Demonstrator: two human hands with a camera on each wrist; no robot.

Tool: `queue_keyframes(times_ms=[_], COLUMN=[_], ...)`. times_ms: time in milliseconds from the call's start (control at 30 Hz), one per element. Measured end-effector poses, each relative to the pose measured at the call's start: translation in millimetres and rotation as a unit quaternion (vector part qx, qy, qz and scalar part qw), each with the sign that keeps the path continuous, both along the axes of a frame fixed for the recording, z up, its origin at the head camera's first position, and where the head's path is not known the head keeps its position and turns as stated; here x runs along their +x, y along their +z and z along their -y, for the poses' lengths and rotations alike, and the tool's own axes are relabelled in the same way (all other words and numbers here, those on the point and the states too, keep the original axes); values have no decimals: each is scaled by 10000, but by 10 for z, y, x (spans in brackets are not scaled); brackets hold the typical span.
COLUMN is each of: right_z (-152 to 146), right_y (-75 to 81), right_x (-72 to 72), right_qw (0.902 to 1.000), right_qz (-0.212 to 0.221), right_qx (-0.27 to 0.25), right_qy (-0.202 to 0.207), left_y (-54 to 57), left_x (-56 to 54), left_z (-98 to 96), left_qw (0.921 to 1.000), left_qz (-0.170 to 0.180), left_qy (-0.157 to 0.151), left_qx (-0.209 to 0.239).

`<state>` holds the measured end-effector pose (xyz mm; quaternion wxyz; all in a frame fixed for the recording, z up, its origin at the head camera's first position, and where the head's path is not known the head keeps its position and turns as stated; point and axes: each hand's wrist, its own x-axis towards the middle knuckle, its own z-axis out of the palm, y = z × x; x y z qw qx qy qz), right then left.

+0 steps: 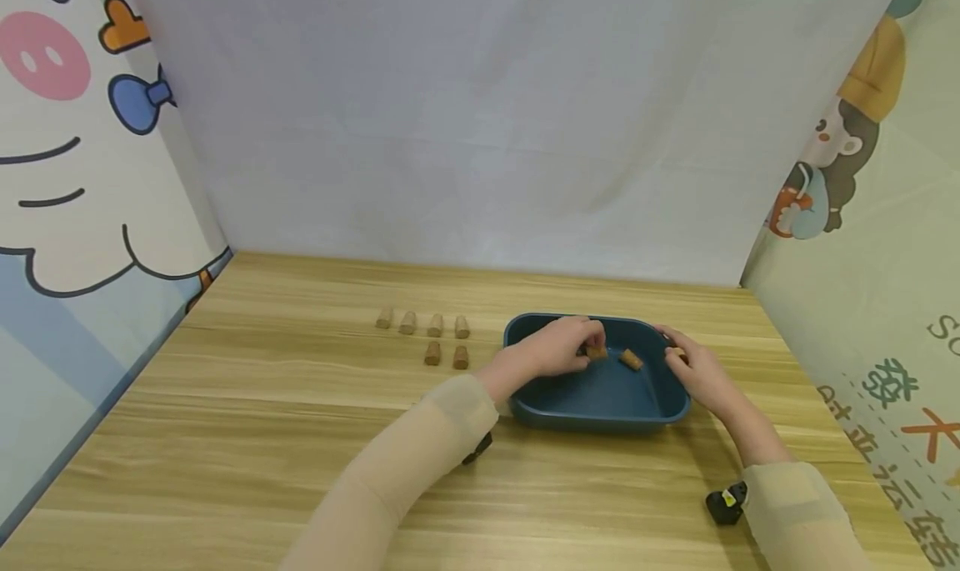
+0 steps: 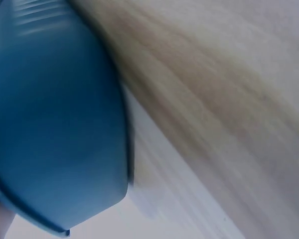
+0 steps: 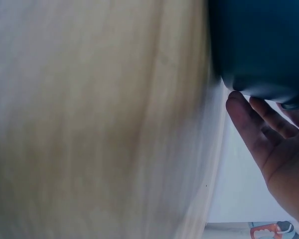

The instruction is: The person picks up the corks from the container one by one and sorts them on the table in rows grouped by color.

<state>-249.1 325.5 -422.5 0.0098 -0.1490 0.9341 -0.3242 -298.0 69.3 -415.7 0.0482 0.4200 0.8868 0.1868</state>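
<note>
A dark blue rectangular basin [image 1: 600, 425] stands on the wooden table. My left hand [image 1: 558, 346] reaches over its left side and pinches a cork stopper [image 1: 597, 352] inside it. Another cork [image 1: 632, 359] lies on the basin floor to the right. My right hand [image 1: 699, 373] holds the basin's right rim, thumb on the inner side; a small tan piece shows by the thumb. In the right wrist view, its fingers [image 3: 259, 129] lie against the outer wall. The left wrist view shows mostly the basin's outer wall [image 2: 55, 124].
Left of the basin, several corks stand in two rows: a back row of paler ones [image 1: 435, 325] and two browner ones [image 1: 432, 353] in front. A pale cloth wall [image 1: 480, 137] rises behind the table [image 1: 262, 404], with printed sheets at both sides.
</note>
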Motion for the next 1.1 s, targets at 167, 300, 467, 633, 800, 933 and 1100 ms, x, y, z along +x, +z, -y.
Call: queue_keyframes(times_ms=[167,300,467,633,800,933,1100], right_z=[1,-2,-11,-21,-17,-10,-11], right_y=[-19,-32,-25,-37,-27,-9,-11], right_x=[0,-6,-5,-14,-7,3,2], right_qw=[9999,9998,9999,9999,10000,10000,9999], right_qz=[-121,-216,-144,-81,-33,90,106], right_qx=[7,49,30,53,51,20,-8], right_qy=[-6,-18,-24,-38,-26,0,21], left_y=[81,176,290,375,467,555,674], left_x=[19,56,109,131,153,186,246], left_z=[81,164,279,412,544,641,759], left_qw=[9995,9987,9976,9960,9950,9949,9940], left_qz=[43,123,106,11,-79,-161,-332], left_qy=[142,235,380,448,421,456,562], left_qx=[286,432,576,771,901,885,878])
